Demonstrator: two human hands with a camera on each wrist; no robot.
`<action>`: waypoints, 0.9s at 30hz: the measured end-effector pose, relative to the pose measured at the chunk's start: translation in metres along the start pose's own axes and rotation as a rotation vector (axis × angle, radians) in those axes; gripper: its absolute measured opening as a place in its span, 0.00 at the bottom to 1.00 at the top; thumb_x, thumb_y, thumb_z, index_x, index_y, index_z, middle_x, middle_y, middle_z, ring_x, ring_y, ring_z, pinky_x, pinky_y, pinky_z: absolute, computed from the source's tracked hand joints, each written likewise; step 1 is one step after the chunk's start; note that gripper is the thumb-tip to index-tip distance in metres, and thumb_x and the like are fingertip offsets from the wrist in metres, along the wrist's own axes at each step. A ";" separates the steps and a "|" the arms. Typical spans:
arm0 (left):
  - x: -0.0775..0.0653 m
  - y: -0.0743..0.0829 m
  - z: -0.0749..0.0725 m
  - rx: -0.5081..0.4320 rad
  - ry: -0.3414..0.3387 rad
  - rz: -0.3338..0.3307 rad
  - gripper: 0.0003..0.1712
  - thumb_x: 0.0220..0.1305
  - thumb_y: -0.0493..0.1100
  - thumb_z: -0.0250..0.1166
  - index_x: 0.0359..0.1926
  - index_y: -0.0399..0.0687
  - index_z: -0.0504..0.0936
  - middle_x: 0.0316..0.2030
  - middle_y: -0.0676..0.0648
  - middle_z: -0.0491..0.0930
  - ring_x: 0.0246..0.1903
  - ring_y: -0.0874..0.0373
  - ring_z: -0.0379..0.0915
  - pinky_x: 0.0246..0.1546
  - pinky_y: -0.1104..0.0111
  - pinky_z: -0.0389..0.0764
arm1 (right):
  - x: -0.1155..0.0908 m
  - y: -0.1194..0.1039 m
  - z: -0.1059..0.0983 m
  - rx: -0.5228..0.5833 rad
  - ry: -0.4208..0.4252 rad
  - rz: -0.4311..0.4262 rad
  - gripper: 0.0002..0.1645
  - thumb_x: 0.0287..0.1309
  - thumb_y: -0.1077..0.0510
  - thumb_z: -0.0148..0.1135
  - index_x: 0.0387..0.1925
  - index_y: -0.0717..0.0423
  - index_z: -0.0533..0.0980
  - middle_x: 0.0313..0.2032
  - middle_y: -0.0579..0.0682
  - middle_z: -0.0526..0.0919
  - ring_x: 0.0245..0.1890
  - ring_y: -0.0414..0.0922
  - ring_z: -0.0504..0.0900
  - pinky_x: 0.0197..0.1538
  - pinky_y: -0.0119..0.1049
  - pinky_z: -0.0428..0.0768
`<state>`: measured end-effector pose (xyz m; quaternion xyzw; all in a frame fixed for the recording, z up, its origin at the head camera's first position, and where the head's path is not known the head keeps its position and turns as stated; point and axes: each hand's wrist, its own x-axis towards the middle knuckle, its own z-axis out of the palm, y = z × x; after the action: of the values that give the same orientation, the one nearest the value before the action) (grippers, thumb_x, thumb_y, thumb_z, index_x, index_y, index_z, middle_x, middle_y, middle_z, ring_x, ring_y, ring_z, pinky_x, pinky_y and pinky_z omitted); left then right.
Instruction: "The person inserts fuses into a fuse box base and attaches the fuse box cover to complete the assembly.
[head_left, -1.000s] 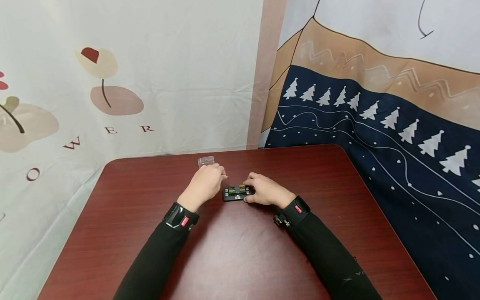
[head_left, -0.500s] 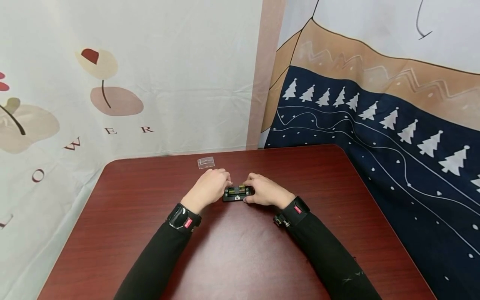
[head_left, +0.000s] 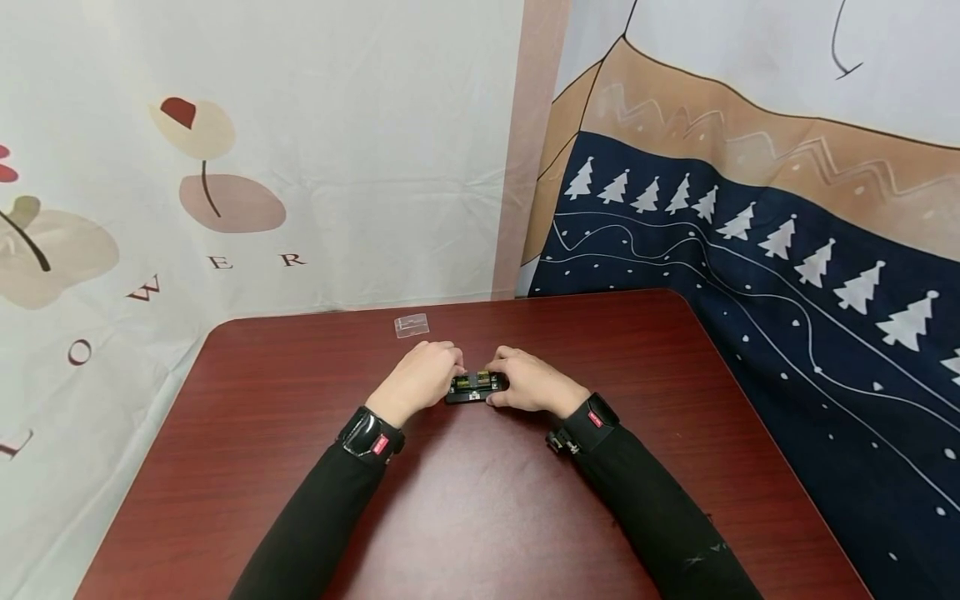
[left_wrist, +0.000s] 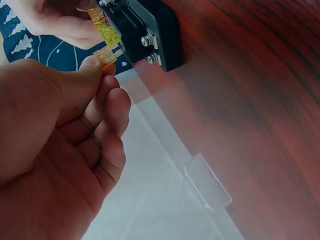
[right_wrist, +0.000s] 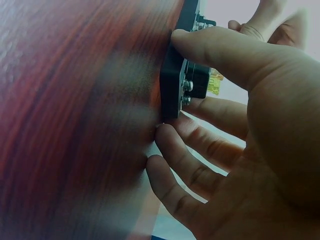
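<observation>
A black fuse block (head_left: 467, 397) with screw terminals lies on the table between both hands. My left hand (head_left: 417, 379) pinches an orange blade fuse (left_wrist: 105, 57) between thumb and index finger. Its metal prongs show right at the side of the block's raised middle. Yellow fuses (left_wrist: 111, 36) sit in the block beside it, and another orange one stands farther along. My right hand (head_left: 534, 382) grips the block's right end, thumb on the near edge and fingers along the far side, as the right wrist view shows.
A clear plastic cover (head_left: 412, 326) lies behind my left hand, near the back edge of the reddish-brown table (head_left: 487, 517). Printed cloth (head_left: 405, 167) hangs behind the table, and dark blue cloth with white trees (head_left: 750, 275) hangs along the right.
My left hand has come right and nearer, to the block's left end, uncovering the clear cover behind it. My right hand stays on the block.
</observation>
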<state>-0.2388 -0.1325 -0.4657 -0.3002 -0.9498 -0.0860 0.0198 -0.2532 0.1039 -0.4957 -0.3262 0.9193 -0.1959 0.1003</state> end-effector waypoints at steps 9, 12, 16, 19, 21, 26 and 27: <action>0.002 -0.001 0.001 0.011 -0.014 0.001 0.07 0.78 0.44 0.70 0.43 0.47 0.91 0.41 0.49 0.90 0.45 0.51 0.90 0.52 0.55 0.84 | 0.001 0.001 0.002 -0.004 -0.011 0.015 0.30 0.62 0.49 0.79 0.63 0.54 0.86 0.49 0.46 0.81 0.49 0.44 0.80 0.56 0.43 0.81; 0.002 0.000 0.002 0.008 -0.020 -0.002 0.07 0.78 0.44 0.70 0.42 0.47 0.91 0.40 0.49 0.90 0.45 0.51 0.90 0.53 0.54 0.84 | 0.000 0.001 0.002 0.001 -0.010 0.017 0.30 0.62 0.49 0.79 0.62 0.55 0.86 0.49 0.46 0.81 0.49 0.44 0.80 0.56 0.43 0.81; 0.001 0.000 0.003 -0.007 -0.029 -0.004 0.07 0.78 0.44 0.70 0.42 0.46 0.91 0.40 0.48 0.90 0.44 0.51 0.89 0.57 0.53 0.84 | 0.000 0.001 0.002 0.011 -0.009 0.014 0.30 0.61 0.49 0.80 0.62 0.55 0.86 0.49 0.46 0.81 0.48 0.44 0.80 0.55 0.42 0.81; 0.001 0.000 0.003 -0.014 -0.021 -0.003 0.06 0.77 0.43 0.71 0.42 0.47 0.91 0.40 0.48 0.90 0.44 0.52 0.89 0.58 0.53 0.84 | 0.000 0.001 0.001 0.015 -0.009 0.012 0.29 0.61 0.49 0.80 0.62 0.55 0.86 0.49 0.46 0.81 0.48 0.43 0.80 0.55 0.42 0.81; 0.002 -0.001 0.003 -0.021 -0.013 -0.001 0.06 0.77 0.43 0.71 0.42 0.47 0.91 0.40 0.49 0.90 0.44 0.51 0.90 0.59 0.54 0.85 | 0.000 0.000 0.000 0.018 -0.008 0.014 0.29 0.61 0.50 0.80 0.62 0.55 0.86 0.49 0.47 0.81 0.47 0.44 0.80 0.55 0.42 0.81; 0.003 0.001 0.002 -0.034 -0.006 -0.003 0.05 0.76 0.41 0.72 0.41 0.47 0.92 0.40 0.49 0.90 0.44 0.51 0.90 0.56 0.55 0.87 | -0.001 -0.001 -0.001 0.014 -0.006 0.014 0.29 0.61 0.49 0.80 0.62 0.55 0.86 0.49 0.47 0.81 0.48 0.44 0.80 0.55 0.43 0.81; 0.003 0.001 0.002 -0.034 -0.008 -0.004 0.04 0.75 0.41 0.72 0.40 0.47 0.92 0.39 0.49 0.90 0.43 0.51 0.90 0.56 0.55 0.87 | -0.001 -0.001 -0.001 0.012 -0.007 0.012 0.29 0.62 0.49 0.79 0.62 0.55 0.86 0.49 0.47 0.81 0.48 0.44 0.80 0.55 0.43 0.81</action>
<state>-0.2407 -0.1295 -0.4672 -0.2990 -0.9489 -0.1007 0.0109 -0.2521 0.1039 -0.4945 -0.3206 0.9198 -0.1998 0.1065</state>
